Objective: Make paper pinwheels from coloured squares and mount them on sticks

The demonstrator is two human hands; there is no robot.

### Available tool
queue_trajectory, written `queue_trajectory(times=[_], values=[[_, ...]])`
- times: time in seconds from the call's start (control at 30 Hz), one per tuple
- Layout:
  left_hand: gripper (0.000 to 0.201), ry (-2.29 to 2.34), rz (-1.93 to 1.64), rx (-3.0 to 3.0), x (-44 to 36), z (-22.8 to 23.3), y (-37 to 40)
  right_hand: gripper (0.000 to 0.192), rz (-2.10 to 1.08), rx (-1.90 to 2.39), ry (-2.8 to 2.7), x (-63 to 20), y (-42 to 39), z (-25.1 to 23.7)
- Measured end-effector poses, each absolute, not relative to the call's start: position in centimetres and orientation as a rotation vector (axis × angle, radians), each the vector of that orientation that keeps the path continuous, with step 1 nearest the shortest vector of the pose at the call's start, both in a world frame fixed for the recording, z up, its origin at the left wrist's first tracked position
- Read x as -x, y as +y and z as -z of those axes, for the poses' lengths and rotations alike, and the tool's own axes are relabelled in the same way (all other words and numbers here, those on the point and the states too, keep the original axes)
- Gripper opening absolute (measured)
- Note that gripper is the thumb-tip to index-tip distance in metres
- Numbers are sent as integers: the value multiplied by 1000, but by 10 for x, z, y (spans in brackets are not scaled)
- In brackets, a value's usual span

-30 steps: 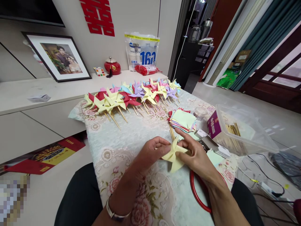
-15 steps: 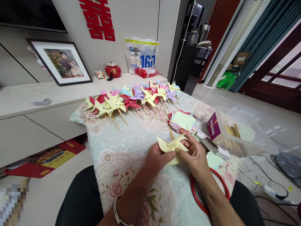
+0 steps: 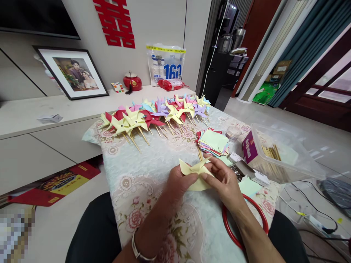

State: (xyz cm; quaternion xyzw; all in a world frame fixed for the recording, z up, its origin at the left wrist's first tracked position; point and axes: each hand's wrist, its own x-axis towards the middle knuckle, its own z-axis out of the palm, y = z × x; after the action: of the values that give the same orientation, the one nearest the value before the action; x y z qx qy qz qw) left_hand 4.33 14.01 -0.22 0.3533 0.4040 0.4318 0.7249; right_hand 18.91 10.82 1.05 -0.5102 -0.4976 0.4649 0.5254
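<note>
A pale yellow paper pinwheel (image 3: 199, 185), partly folded, is held between both hands above the cloth-covered table. My left hand (image 3: 177, 182) is closed on its left side, with the thumb pressed near the middle. From the right, my right hand (image 3: 223, 179) pinches it, its thumb close to the other thumb. Several blades are bent inward toward the centre. Just beyond the hands lie thin wooden sticks (image 3: 200, 154) and a stack of coloured paper squares (image 3: 213, 141). A small open box (image 3: 241, 168) with shiny little pieces sits beside my right hand.
Finished pinwheels (image 3: 174, 113) in several colours lie along the table's far side. A clear plastic bin (image 3: 287, 170) holding sticks stands at the right, near a round clear container (image 3: 233, 132). A red ring (image 3: 226, 223) lies under my right forearm. Cables (image 3: 315, 193) run across the floor.
Both hands have shifted slightly left with the yellow paper pinwheel, uncovering more of the small box's contents. The grip on the paper stays much the same.
</note>
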Motion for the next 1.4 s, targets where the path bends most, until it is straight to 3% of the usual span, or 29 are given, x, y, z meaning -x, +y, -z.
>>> queue_trajectory(times=[0.3, 0.53, 0.73, 0.9, 1.4], values=[[22, 864, -992, -664, -30, -1, 148, 44, -923, 1065, -1375, -208, 111, -5], [22, 814, -978, -654, -27, -5, 148, 28, -965, 1050, -1561, -212, 109, -15], [19, 865, -1012, -685, -29, -2, 149, 39, -1241, 1111, -1361, -207, 110, -7], [18, 990, -1038, -752, -31, 0, 149, 43, -1278, 1101, -1333, -207, 108, -8], [20, 945, -1023, -730, -30, 2, 151, 29, -762, 1041, -1921, -216, 112, -16]])
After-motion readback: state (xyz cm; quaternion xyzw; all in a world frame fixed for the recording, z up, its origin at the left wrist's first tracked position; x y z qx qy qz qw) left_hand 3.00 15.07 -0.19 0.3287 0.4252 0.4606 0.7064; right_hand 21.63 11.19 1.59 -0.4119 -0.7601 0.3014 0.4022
